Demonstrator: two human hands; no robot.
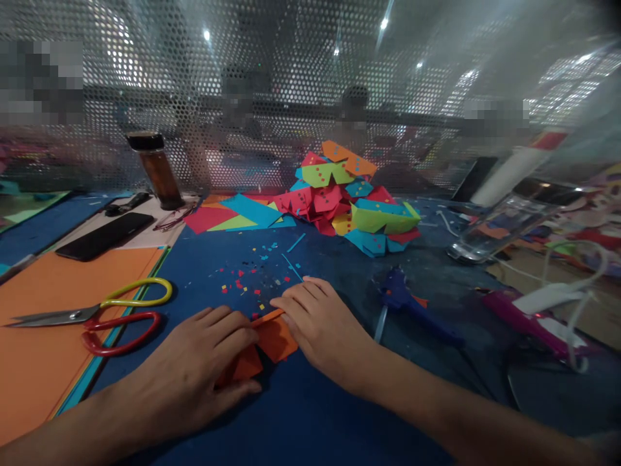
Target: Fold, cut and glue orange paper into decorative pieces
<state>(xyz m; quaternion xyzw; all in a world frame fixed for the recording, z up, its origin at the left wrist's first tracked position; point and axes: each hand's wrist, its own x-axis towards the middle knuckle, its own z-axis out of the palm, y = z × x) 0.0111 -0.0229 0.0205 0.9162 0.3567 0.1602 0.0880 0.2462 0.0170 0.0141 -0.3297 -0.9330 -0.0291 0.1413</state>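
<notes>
A folded orange paper piece [277, 338] lies low on the blue tabletop between my hands, its far edge doubled over in a narrow strip. My left hand [204, 353] covers its left part, fingers bent over the fold and thumb on the near side. At the other end, my right hand [325, 330] presses its fingers together on the fold; its fingertips partly hide the paper. Just beyond are tiny coloured paper bits [242, 281] and thin blue strips [295, 243]. Scissors [82, 316] with one yellow and one red handle rest to the left, on orange sheets [43, 375].
A pile of coloured paper masks [334, 194] stands at the back, beside flat cut pieces [242, 212]. Left are a black phone [107, 234] and a dark bottle [160, 171]. Right are a blue glue gun [412, 304], a magenta glue gun [533, 320] and a clear cup [509, 223].
</notes>
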